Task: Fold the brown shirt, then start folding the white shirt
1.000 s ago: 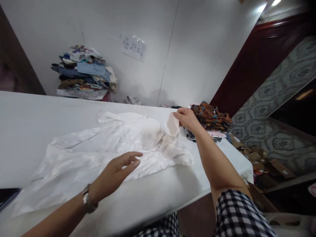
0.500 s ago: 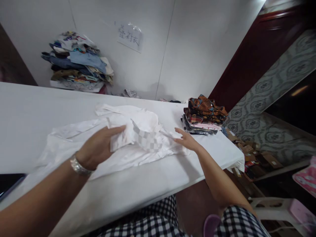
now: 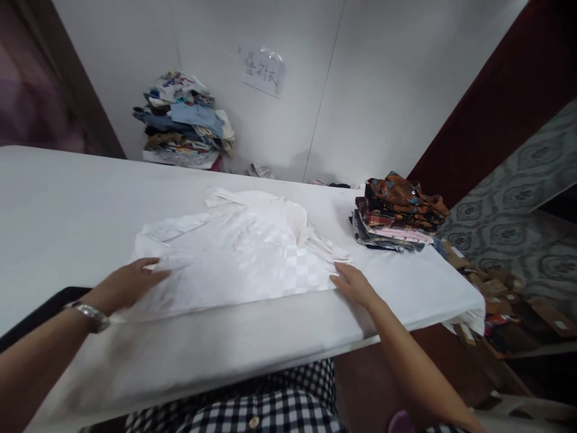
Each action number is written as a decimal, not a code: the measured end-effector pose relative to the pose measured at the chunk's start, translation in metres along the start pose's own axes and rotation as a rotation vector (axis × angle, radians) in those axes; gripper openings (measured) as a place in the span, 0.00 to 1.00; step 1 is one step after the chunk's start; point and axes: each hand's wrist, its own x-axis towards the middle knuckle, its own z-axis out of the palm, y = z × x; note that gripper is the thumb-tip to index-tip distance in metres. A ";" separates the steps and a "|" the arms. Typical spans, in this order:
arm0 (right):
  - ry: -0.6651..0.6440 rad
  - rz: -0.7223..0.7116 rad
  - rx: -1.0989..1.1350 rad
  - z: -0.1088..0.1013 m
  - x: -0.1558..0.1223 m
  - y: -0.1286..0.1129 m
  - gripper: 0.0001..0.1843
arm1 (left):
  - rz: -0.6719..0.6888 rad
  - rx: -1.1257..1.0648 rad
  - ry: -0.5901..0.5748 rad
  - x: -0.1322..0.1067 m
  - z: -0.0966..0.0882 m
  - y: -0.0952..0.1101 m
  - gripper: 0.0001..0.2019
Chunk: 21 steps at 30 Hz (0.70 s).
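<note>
A white shirt (image 3: 238,252) with a faint checked pattern lies spread on the white-covered table, its near edge almost straight. My left hand (image 3: 128,285), with a silver bracelet at the wrist, is at the shirt's near left edge; its fingers are slightly blurred and seem closed on the cloth. At the opposite end, my right hand (image 3: 354,285) grips the near right corner between thumb and fingers. A sleeve stretches toward the left, and bunched white cloth lies at the right just beyond my right hand.
Folded patterned clothes (image 3: 396,213) are stacked at the table's right end. A taller pile of mixed clothes (image 3: 184,120) stands against the wall at back left. A dark flat object (image 3: 49,307) sits under my left forearm. Cardboard boxes (image 3: 509,288) are low at the right.
The lifted, rumpled front of the shirt now lies flat. My left hand has moved left and toward me with the cloth; my right hand has lowered to the near corner. The view has shifted left.
</note>
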 end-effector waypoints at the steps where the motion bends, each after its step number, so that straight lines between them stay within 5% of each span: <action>1: 0.013 0.010 -0.026 0.001 0.001 0.001 0.27 | -0.051 0.009 0.018 -0.010 0.005 -0.002 0.34; 3: 0.050 0.039 -0.077 0.001 0.000 0.004 0.26 | -0.022 0.065 0.127 -0.033 0.011 0.005 0.35; 5: 0.099 0.074 -0.151 0.002 -0.002 0.008 0.25 | 0.227 0.118 0.201 -0.056 0.017 0.015 0.33; 8: 0.147 0.092 -0.255 0.007 -0.006 0.013 0.21 | 0.529 0.175 0.079 -0.076 0.028 0.018 0.29; 14: 0.066 -0.009 -0.354 0.012 0.009 0.015 0.15 | 0.571 0.302 -0.044 -0.057 0.036 0.012 0.14; 17: 0.006 -0.054 -0.367 -0.003 0.025 0.021 0.18 | 0.585 0.362 -0.071 -0.052 0.035 0.028 0.14; 21: 0.087 -0.058 -0.399 -0.025 0.030 0.044 0.20 | 0.627 0.433 -0.120 -0.069 0.045 0.049 0.16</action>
